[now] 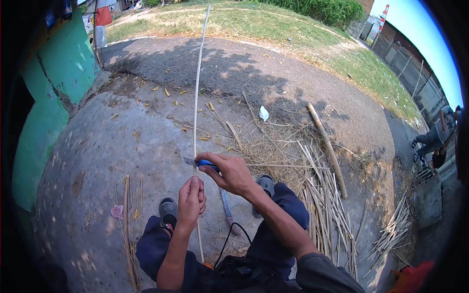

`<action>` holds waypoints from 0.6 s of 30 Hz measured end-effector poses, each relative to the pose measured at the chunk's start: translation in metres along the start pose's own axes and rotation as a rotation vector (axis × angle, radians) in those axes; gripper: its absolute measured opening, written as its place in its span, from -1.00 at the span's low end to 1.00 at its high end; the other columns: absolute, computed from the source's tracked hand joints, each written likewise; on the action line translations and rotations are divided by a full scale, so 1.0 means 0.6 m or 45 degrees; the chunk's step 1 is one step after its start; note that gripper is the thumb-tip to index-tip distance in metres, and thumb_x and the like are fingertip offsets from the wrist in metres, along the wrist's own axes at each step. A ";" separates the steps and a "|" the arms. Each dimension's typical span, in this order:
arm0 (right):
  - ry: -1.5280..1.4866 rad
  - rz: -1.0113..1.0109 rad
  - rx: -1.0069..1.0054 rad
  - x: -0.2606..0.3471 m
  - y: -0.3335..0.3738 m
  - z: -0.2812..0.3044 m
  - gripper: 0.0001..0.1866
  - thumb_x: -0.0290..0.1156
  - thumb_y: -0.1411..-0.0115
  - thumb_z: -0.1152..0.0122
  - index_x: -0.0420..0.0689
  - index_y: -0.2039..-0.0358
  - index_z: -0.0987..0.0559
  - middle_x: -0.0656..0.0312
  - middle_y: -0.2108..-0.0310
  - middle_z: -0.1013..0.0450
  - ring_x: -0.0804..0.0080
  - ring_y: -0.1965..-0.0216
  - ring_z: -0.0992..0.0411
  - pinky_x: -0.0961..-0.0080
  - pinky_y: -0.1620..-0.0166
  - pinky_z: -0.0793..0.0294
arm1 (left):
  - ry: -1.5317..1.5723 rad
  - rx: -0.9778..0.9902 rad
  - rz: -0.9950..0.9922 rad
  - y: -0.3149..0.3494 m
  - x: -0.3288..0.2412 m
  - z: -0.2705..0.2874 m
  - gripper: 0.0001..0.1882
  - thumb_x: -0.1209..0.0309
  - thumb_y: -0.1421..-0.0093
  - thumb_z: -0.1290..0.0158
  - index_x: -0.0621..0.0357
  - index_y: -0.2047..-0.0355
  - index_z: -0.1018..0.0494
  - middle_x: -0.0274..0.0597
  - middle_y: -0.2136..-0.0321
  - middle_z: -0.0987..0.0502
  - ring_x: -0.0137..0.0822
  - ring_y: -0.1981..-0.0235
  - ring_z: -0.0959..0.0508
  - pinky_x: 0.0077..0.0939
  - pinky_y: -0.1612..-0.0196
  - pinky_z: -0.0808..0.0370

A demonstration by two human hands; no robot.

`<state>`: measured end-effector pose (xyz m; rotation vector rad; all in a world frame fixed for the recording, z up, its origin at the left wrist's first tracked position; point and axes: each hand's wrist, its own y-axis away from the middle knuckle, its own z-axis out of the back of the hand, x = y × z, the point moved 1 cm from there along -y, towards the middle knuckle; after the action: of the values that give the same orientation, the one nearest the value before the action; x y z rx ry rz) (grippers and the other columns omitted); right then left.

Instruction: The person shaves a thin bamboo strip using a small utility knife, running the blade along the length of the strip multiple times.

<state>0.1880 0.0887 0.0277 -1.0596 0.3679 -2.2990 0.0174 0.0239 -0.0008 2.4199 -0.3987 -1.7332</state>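
Note:
A long, thin bamboo strip [197,88] runs nearly upright through the view, from between my legs out over the ground ahead. My left hand [190,199] is closed in a pinch around its lower part. Just above it, my right hand [229,172] grips a blue-handled knife [207,165]. The knife's short blade lies across the strip and points left; the right thumb and forefinger are close to the strip. On the concrete between my feet lies a long tool [226,207] with a grey blade and a brownish handle, partly hidden by my right forearm.
Many split bamboo strips [322,210] lie right of my leg, near a thick bamboo pole [328,151]; another pile [393,227] sits farther right. Thin sticks [128,219] lie at left. A green wall [63,73] stands far left. Another person [437,134] is at the right edge.

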 end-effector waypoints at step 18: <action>-0.919 -0.392 0.226 -0.027 -0.004 0.010 -0.65 -0.15 -0.48 -0.19 -0.11 -0.10 -0.60 0.30 0.23 -0.58 0.61 0.24 -0.51 0.51 0.12 -0.52 | -0.180 0.005 -0.108 0.003 0.004 -0.001 -0.61 0.08 -0.62 0.19 0.00 0.34 -0.29 -0.57 0.69 -0.08 -0.69 0.79 -0.02 -0.66 0.76 0.06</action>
<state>0.2001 0.1005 0.0228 -1.8356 -0.2987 -1.9594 0.0182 0.0218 -0.0022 2.3571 -0.3191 -1.9477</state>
